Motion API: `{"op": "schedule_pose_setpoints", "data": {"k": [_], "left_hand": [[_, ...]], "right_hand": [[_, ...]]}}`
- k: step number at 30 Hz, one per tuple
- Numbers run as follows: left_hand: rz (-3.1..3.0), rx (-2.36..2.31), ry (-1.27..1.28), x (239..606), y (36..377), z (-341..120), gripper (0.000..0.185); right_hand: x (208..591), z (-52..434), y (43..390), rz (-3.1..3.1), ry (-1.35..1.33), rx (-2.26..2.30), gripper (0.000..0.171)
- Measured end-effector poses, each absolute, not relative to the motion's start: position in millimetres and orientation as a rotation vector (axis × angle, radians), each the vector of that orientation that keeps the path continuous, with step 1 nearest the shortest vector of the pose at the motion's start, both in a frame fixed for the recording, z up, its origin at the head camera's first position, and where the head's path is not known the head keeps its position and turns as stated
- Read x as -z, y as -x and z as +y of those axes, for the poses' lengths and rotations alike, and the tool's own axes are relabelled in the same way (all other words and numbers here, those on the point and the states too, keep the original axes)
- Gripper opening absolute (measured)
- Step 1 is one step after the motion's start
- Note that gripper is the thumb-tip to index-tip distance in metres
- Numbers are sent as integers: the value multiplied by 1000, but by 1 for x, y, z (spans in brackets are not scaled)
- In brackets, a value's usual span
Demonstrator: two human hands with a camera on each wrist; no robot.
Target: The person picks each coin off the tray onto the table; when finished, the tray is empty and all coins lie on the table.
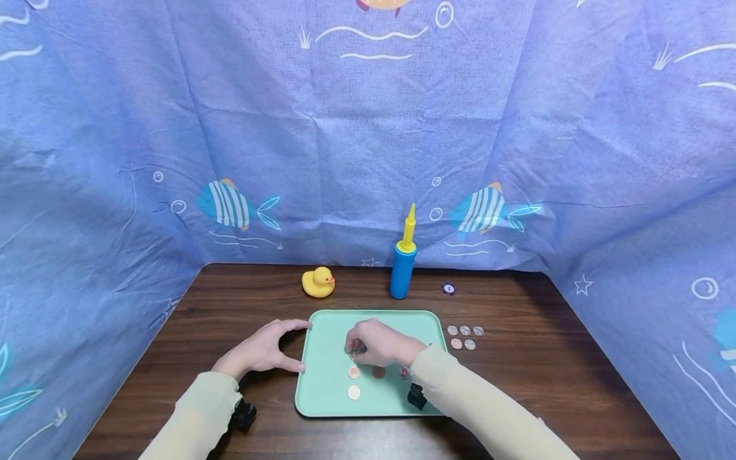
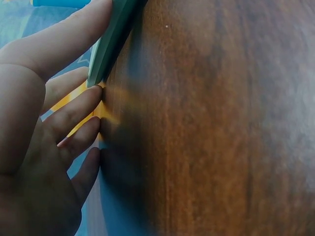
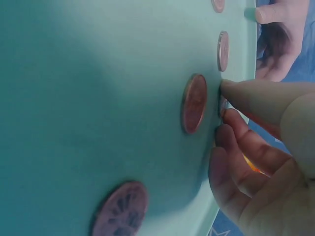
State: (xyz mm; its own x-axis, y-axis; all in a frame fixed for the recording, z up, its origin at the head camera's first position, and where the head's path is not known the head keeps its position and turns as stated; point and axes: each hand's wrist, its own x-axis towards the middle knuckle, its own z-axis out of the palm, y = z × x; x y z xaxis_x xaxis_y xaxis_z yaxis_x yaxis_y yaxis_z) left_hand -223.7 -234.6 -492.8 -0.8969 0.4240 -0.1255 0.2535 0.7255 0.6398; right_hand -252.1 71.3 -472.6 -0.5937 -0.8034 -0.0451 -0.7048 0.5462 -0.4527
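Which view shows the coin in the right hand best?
The right wrist view: the right hand pinches the coin by its edge above the green tray. The head view shows that coin only as a small glint at the fingertips. The left wrist view misses it.

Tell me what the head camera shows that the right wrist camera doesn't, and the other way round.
Only the head view shows the rubber duck, the blue and yellow pump, the five coins on the table right of the tray, and the wooden table itself.

Only the right wrist view shows, close up, the fingertips pinching a coin at the tray surface.

Both show the green tray, coins lying on it, the right hand over the tray, and the left hand at the tray's left edge.
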Motion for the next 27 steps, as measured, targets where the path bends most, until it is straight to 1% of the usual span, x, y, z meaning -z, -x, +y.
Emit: {"op": "schedule_pose_setpoints", "data": {"k": [8, 16, 27], "left_hand": [[2676, -936, -550, 493, 223, -235, 89], [2669, -937, -557, 492, 223, -236, 89], [2672, -931, -546, 492, 225, -236, 89]], "right_hand": [[470, 68, 250, 2527, 1182, 540, 17], [470, 68, 247, 2530, 1181, 594, 13], [470, 73, 248, 2548, 1175, 651, 13]]}}
